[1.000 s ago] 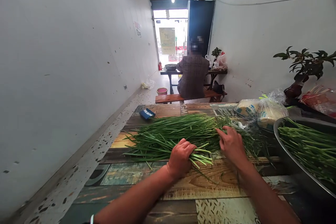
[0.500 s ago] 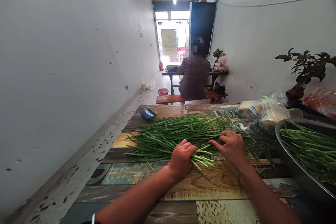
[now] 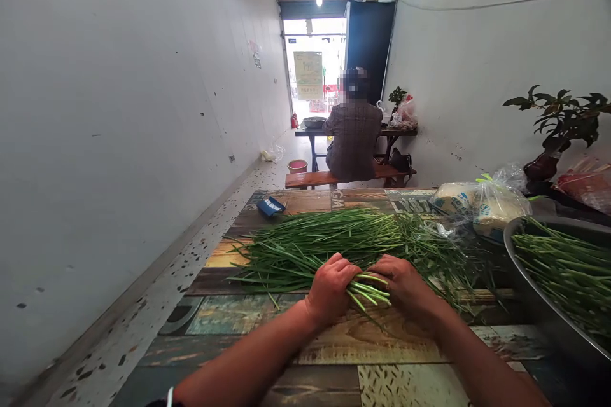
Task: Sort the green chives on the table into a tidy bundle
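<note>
The left hand point(image 3: 333, 289) hid the gripped portion of the green stalks point(image 3: 368, 293); fingertips of the right hand point(image 3: 400, 281) were partly obscured, leaving their contact with the stalks indeterminable. The right edge truncated the metal basin point(image 3: 518, 267) and the plant point(image 3: 568, 124). Pixelation masked the head of the seated person point(image 3: 353, 143). Print on the poster point(image 3: 309, 76) was illegibly small.
</note>
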Motion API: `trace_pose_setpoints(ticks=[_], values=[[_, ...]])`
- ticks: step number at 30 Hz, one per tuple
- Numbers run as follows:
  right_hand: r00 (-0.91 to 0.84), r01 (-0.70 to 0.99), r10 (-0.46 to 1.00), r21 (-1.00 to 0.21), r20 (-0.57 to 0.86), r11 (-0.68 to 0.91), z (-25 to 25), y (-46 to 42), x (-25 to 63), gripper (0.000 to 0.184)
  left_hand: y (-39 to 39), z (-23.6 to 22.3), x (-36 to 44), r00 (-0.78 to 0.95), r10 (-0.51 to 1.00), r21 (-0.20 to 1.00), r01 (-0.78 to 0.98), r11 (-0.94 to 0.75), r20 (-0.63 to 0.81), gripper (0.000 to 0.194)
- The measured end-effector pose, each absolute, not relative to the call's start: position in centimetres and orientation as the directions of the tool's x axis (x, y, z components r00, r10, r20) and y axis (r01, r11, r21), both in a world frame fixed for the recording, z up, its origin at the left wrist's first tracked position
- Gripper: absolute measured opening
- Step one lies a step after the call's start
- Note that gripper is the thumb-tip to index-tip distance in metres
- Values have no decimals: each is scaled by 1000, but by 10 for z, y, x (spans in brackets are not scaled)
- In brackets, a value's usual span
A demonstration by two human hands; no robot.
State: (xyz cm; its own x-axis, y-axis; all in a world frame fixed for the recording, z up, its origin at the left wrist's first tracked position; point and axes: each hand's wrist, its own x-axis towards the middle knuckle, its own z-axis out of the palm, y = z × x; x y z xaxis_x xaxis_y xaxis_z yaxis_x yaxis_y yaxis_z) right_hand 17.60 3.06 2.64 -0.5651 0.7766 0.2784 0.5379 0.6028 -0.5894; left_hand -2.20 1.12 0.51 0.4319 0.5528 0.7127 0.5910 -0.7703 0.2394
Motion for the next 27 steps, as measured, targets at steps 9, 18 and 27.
trace_pose_setpoints(ticks=[9, 18, 27], values=[[-330, 185, 937, -981, -113, -53, 30, 30, 170, 40, 7, 10, -21, 403, 555, 261, 585, -768, 727, 11], [-143, 177, 986, -983, -80, -55, 33, 35, 173, 42, 9, 9, -20, 396, 548, 259, 583, -770, 737, 8], [69, 268, 997, -963, 26, 7, 30, 48, 196, 50, 10, 4, -23, 401, 589, 265, 621, -738, 702, 9]])
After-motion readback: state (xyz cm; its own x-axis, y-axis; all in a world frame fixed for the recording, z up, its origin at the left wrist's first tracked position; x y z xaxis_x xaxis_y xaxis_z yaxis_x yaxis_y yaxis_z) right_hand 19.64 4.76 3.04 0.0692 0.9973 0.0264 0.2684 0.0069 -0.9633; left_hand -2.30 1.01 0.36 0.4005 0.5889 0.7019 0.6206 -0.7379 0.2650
